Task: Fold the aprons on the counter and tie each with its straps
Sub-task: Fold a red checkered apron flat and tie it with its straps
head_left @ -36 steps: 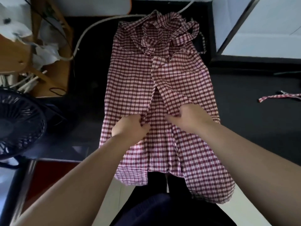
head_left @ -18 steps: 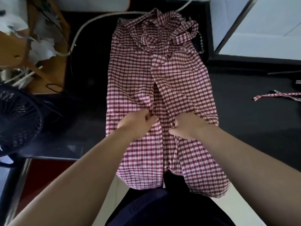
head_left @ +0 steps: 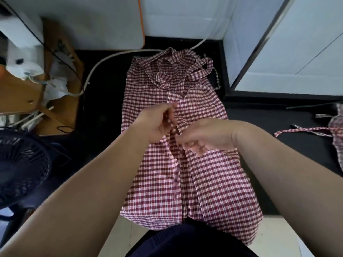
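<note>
The black desk (head_left: 278,127) carries a checked apron (head_left: 213,182) at centre. Its long axis runs 12 to 6 o'clock, with the straps (head_left: 185,71) bunched at 12 and the hem hanging over the desk edge at 6. A dark fan (head_left: 20,167) stands at 8 o'clock. Both hands meet at the apron's middle fold: the left hand (head_left: 157,125) is curled tight round a raised ridge of cloth, and the right hand (head_left: 207,134), fingers curled, pinches the same ridge from 3 o'clock. A second apron (head_left: 336,130) lies at 3 o'clock, well apart. A white hose (head_left: 104,62) curves at 11.
</note>
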The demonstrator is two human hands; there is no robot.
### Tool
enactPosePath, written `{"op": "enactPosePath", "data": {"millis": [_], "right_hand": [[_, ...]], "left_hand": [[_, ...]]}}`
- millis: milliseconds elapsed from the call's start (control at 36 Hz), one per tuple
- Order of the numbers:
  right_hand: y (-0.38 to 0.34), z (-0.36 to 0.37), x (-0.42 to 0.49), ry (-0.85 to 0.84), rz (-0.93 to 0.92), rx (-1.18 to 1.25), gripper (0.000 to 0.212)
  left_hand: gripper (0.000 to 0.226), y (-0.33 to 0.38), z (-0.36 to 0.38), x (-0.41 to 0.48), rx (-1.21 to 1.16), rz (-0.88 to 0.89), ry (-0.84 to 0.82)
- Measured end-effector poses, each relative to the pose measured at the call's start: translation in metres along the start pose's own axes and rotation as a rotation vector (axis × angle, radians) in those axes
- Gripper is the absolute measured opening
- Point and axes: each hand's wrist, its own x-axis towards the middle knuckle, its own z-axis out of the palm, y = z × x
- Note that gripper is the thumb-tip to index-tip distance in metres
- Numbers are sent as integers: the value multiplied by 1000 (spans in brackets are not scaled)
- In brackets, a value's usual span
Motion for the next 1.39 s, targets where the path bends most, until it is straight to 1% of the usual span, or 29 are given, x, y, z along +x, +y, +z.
{"op": "enactPosePath", "data": {"millis": [28, 56, 111, 167, 222, 278, 306, 361, 389, 417, 472, 528, 556, 583, 611, 694, 722, 778, 833, 944, 1000, 1056, 1111, 1139, 1194, 1250, 1306, 1361, 1389], "right_hand": [[1, -4, 4, 73, 17, -13, 27], [4, -7, 8, 180, 33, -52, 23], [9, -13, 20, 398, 70, -163, 10], [8, -17, 32, 507, 70, -220, 21], [7, -18, 44, 596, 37, -216, 19], [5, -21, 60, 706, 35, -220, 38], [5, -22, 65, 746, 37, -237, 47], [5, -24, 77, 815, 18, -288, 56], [3, -27, 86, 834, 1, -308, 62], [3, -26, 87, 846, -8, -334, 69], [-1, -28, 95, 830, 4, -421, 89], [-2, -29, 106, 760, 101, -483, 106], [-1, -29, 110, 734, 166, -518, 108], [1, -29, 116, 715, 232, -554, 103], [3, -30, 119, 709, 288, -593, 90], [9, -35, 125, 755, 284, -660, 31], [11, -38, 126, 759, 251, -631, 23], [12, -47, 127, 771, 197, -509, 26], [7, -58, 129, 847, 141, -408, 31], [-12, -79, 139, 1028, -22, -192, 23], [-16, -83, 143, 942, -18, -221, 34], [-11, -84, 145, 698, 24, -301, 52], [-7, -79, 139, 548, 11, -243, 63], [-4, -77, 135, 547, -47, -227, 62], [4, -70, 128, 662, -159, -364, 59], [14, -59, 118, 813, -183, -513, 57], [25, -45, 107, 911, -186, -563, 40], [35, -31, 98, 856, -137, -545, 15], [39, -23, 94, 792, -74, -542, 11]], "left_hand": [[17, 9, -2, 3, 56, 68, 125], [19, 15, -8, 6, 205, 146, 240], [27, 31, -24, 10, 624, 318, 438], [36, 50, -44, 11, 865, 427, 652], [38, 67, -59, 12, 947, 415, 892], [38, 75, -64, 16, 1015, 330, 1059], [44, 73, -64, 18, 1064, 275, 1068], [67, 62, -64, 23, 1186, 214, 997], [72, 54, -66, 28, 1248, 238, 935], [70, 44, -63, 29, 1300, 298, 840], [54, 27, -59, 36, 1353, 426, 603], [42, 10, -54, 43, 1388, 415, 352], [37, 3, -52, 44, 1401, 373, 251], [33, -3, -52, 48, 1408, 326, 182], [31, -8, -51, 51, 1413, 293, 148], [34, -14, -52, 62, 1448, 261, 155], [35, -13, -52, 64, 1448, 268, 162], [41, -11, -49, 69, 1441, 290, 159], [54, -8, -46, 74, 1457, 301, 139], [74, -6, -40, 81, 1526, 299, 111], [77, -6, -38, 83, 1564, 287, 119], [78, -8, -37, 84, 1602, 270, 105], [79, -8, -38, 85, 1634, 255, 77], [79, -9, -39, 86, 1646, 256, 75], [77, -11, -38, 86, 1639, 275, 132], [73, -16, -34, 82, 1602, 322, 255], [60, -24, -31, 73, 1573, 389, 313], [40, -32, -31, 62, 1518, 415, 284], [31, -37, -32, 54, 1460, 392, 266]]}}
